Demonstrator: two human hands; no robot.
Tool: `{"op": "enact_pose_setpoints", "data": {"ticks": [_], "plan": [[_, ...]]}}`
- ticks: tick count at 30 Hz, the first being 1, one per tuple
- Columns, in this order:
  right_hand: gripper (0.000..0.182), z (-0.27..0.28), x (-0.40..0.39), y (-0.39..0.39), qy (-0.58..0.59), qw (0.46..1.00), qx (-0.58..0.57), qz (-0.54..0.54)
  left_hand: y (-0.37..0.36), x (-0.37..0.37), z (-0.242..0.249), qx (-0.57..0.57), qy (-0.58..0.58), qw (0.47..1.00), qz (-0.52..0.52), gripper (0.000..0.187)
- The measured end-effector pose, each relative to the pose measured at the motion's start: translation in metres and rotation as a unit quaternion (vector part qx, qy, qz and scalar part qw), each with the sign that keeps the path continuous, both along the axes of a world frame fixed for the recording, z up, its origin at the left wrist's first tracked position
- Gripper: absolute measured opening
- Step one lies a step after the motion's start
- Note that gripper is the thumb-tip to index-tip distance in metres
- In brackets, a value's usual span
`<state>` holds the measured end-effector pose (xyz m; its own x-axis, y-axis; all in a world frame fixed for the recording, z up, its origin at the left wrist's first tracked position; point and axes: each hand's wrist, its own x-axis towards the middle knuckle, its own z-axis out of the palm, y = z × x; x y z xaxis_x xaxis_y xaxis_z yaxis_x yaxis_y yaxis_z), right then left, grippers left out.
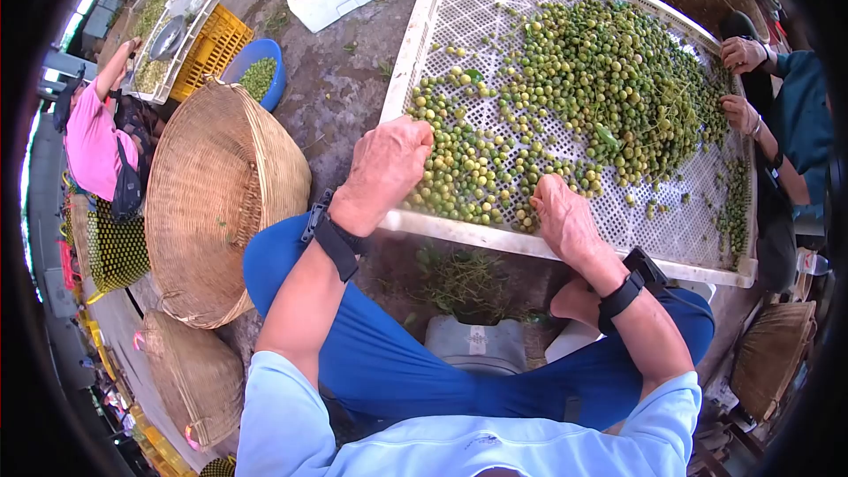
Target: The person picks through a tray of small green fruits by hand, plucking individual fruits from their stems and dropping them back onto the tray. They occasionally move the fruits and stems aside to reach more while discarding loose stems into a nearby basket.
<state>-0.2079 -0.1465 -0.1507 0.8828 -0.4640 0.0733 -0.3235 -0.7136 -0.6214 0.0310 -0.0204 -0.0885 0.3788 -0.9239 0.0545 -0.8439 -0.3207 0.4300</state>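
A white perforated tray (468, 2) holds many small round green fruits (609, 71), heaped toward its right and spread thinner at the left. My left hand (389, 163) is closed over the tray's left edge, beside the yellowish-green fruits; what its fingers hold, if anything, is hidden. Near the tray's front edge, my right hand (564, 216) has its fingers pressed together next to the fruits. Anything between those fingers is too small to name. A few stems and leaves lie among the heaped fruits.
Another person's hands (742, 84) reach into the tray's right side. At my left stands a large woven basket (203, 203), with a blue basin (276, 57), a yellow crate (212, 53) and a person in pink (93, 141) beyond. A white foam box (340, 0) is behind. Stems (468, 283) lie below the tray.
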Motion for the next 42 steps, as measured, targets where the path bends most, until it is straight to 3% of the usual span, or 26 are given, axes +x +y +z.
{"op": "enact_pose_setpoints", "data": {"ticks": [3, 9, 19, 22, 23, 25, 27, 28, 29, 31, 32, 33, 34, 37, 38, 39, 40, 41, 42], "plan": [[0.013, -0.001, 0.0, -0.001, -0.003, 0.999, -0.037, -0.005, 0.003, -0.004, -0.013, 0.073, -0.02, 0.997, -0.002, 0.009], [0.01, -0.002, 0.001, -0.006, 0.045, 0.998, -0.044, -0.001, -0.001, -0.018, -0.022, 0.069, -0.057, 0.996, 0.01, 0.015], [0.004, 0.022, -0.002, -0.002, 0.006, 0.998, -0.052, -0.023, -0.002, -0.018, -0.031, 0.022, -0.064, 0.998, 0.02, 0.014], [0.006, 0.046, -0.005, 0.0, -0.029, 0.992, 0.12, 0.008, -0.003, -0.018, -0.021, -0.082, 0.018, 0.996, 0.03, 0.011], [0.006, 0.052, -0.009, 0.002, -0.029, 0.993, 0.118, 0.006, -0.004, -0.016, -0.019, -0.084, 0.018, 0.996, 0.028, 0.011], [0.011, 0.061, -0.024, 0.009, 0.052, 0.95, 0.286, 0.113, -0.005, -0.012, -0.016, -0.097, 0.037, 0.993, 0.046, 0.008], [0.035, 0.045, -0.045, 0.028, 0.122, 0.951, 0.207, 0.194, -0.006, -0.012, -0.01, -0.114, 0.008, 0.992, 0.05, 0.006], [0.055, 0.045, -0.05, 0.04, 0.215, 0.946, 0.042, 0.239, -0.006, -0.013, -0.006, -0.074, 0.093, 0.99, 0.07, 0.007], [0.053, 0.047, -0.049, 0.051, 0.343, 0.905, -0.015, 0.251, -0.006, -0.012, -0.003, -0.034, 0.176, 0.98, 0.09, 0.009], [0.046, 0.048, -0.048, 0.051, 0.308, 0.917, -0.004, 0.254, -0.003, -0.014, -0.006, -0.087, 0.192, 0.974, 0.078, 0.008], [0.046, 0.05, -0.049, 0.049, 0.307, 0.916, -0.008, 0.258, -0.002, -0.016, -0.005, -0.069, 0.328, 0.938, 0.091, 0.006], [0.042, 0.055, -0.049, 0.044, 0.234, 0.94, 0.02, 0.249, -0.001, -0.018, -0.003, -0.052, 0.458, 0.882, 0.099, 0.006], [0.039, 0.063, -0.047, 0.039, 0.16, 0.957, 0.046, 0.237, 0.0, -0.018, -0.006, -0.081, 0.475, 0.873, 0.076, 0.007], [0.037, 0.142, -0.049, 0.034, 0.212, 0.961, 0.034, 0.172, 0.005, -0.023, 0.002, -0.077, 0.508, 0.853, 0.091, 0.007], [0.039, 0.166, -0.055, 0.036, 0.215, 0.966, 0.033, 0.137, 0.006, -0.025, -0.001, -0.075, 0.428, 0.898, 0.066, 0.008], [0.041, 0.196, -0.056, 0.039, 0.232, 0.967, 0.007, 0.109, 0.008, -0.025, -0.001, -0.08, 0.434, 0.895, 0.068, 0.008], [0.042, 0.223, -0.057, 0.042, 0.267, 0.958, -0.011, 0.101, 0.01, -0.027, -0.001, -0.126, 0.273, 0.954, 0.001, 0.008], [0.037, 0.236, -0.065, 0.05, 0.281, 0.955, -0.055, 0.082, 0.01, -0.031, -0.001, -0.171, 0.104, 0.978, -0.065, 0.008], [0.04, 0.246, -0.069, 0.061, 0.257, 0.962, -0.075, 0.062, 0.011, -0.036, 0.0, -0.135, 0.145, 0.979, -0.041, 0.003]]}}
